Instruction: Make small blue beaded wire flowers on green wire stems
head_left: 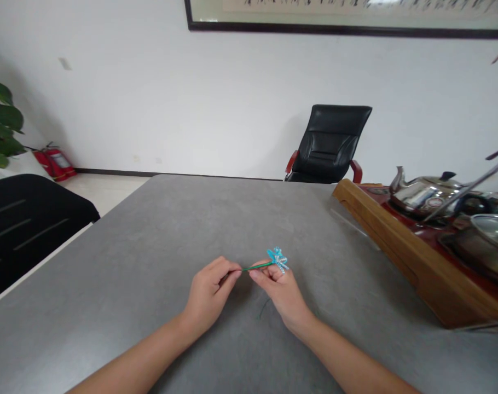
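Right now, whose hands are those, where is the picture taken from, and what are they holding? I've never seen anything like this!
There's no robot here, just one person's two bare hands. A camera worn on the person's head looks forward and down, so you see roughly what they see, with both arms reaching in from the bottom.

The left hand and right hand each pinch a thin green stem. At its end, beside the right hand's fingers, is a sparkly blue flower.

They are held over a gray table. On the right side stands a wooden tray with a shiny kettle on it. Behind the table is a black chair.
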Available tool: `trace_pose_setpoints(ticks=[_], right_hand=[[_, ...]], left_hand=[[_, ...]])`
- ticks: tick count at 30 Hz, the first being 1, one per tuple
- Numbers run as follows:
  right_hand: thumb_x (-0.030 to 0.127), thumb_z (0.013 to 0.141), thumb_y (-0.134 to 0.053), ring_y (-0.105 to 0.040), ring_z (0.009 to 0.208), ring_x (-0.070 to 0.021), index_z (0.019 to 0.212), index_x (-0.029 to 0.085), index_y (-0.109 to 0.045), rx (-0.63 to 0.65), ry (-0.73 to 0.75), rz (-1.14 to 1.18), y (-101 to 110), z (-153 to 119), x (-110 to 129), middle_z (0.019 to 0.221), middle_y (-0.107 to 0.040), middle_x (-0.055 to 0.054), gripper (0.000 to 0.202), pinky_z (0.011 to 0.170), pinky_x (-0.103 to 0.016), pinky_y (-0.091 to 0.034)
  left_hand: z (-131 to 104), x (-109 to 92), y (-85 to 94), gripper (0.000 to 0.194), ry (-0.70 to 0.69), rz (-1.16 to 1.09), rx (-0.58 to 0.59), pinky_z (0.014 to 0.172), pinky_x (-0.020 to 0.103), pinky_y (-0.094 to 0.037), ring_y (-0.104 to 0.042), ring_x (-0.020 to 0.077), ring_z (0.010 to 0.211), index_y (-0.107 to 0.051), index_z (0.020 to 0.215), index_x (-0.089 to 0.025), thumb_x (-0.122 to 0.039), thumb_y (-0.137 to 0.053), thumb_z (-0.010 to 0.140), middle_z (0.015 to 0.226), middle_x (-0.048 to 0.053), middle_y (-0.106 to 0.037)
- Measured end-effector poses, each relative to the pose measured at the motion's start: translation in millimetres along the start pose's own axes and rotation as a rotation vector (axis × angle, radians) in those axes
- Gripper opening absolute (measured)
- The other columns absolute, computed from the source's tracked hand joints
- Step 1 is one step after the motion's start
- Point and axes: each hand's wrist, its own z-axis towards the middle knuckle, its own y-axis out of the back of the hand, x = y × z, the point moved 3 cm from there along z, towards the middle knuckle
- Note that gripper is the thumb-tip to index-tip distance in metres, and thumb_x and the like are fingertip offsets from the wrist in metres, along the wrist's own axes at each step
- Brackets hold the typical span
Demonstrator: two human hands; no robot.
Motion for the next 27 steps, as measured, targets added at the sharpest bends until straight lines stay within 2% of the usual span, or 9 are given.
trace_pose_setpoints(ticks=[3,8,13,19,23,27], right_hand=[[0.037,0.075,-0.067,-0.041,0.057,-0.0109,0.075,0.017,-0.067,0.04,-0.034,0.064,-1.5,-0.2,0.0,0.06,-0.051,0.002,0.02,0.055,-0.025,-0.031],[0.033,0.074,-0.068,-0.045,0.061,-0.0119,0.072,0.019,-0.067,0.086,-0.035,0.101,-3.5,-2.2,5.9,0.064,-0.055,0.001,0.015,0.058,-0.025,-0.034],[0.032,0.073,-0.069,-0.044,0.056,-0.0111,0.071,0.02,-0.068,0.122,-0.07,0.043,2.9,-2.4,13.5,0.062,-0.056,0.002,0.012,0.051,-0.024,-0.03],[0.038,0.07,-0.072,-0.044,0.055,-0.0104,0.072,0.017,-0.07,0.277,-0.135,0.047,14.6,5.0,16.7,0.062,-0.056,0.0,0.021,0.049,-0.022,-0.029],[0.043,0.064,-0.075,-0.042,0.053,-0.0087,0.067,0.016,-0.069,0.316,-0.215,0.074,17.6,10.0,12.6,0.058,-0.055,0.002,0.028,0.051,-0.022,-0.03],[0.044,0.061,-0.077,-0.035,0.047,-0.0067,0.065,0.016,-0.067,0.341,-0.264,0.1,18.7,11.8,14.1,0.051,-0.049,0.005,0.029,0.047,-0.021,-0.025]], left_hand=[[0.0,-1.2,1.2,0.017,-0.024,0.007,0.02,0.065,0.022,-0.04,-0.054,0.0128,0.069,-0.064,0.084,-0.018,-0.022,-0.049,0.091,0.072,0.001,-0.058],[-1.6,-3.2,2.5,0.021,-0.084,0.017,0.054,0.064,0.022,-0.041,-0.054,0.0128,0.069,-0.068,0.095,-0.02,-0.024,-0.048,0.093,0.075,0.003,-0.059],[-1.5,-3.9,3.6,0.022,-0.151,0.038,0.061,0.063,0.022,-0.041,-0.054,0.0126,0.068,-0.068,0.095,-0.018,-0.022,-0.047,0.093,0.073,0.003,-0.057],[-3.2,-8.1,4.1,0.021,-0.266,0.076,0.113,0.068,0.024,-0.041,-0.054,0.0143,0.074,-0.066,0.096,-0.017,-0.018,-0.045,0.093,0.079,0.005,-0.061],[-5.0,-12.7,3.0,0.021,-0.329,0.123,0.161,0.069,0.026,-0.039,-0.054,0.0147,0.075,-0.065,0.097,-0.018,-0.017,-0.044,0.094,0.082,0.005,-0.063],[-5.0,-15.8,2.9,0.023,-0.388,0.206,0.175,0.067,0.027,-0.035,-0.053,0.014,0.073,-0.064,0.098,-0.02,-0.016,-0.042,0.094,0.082,0.003,-0.064]])
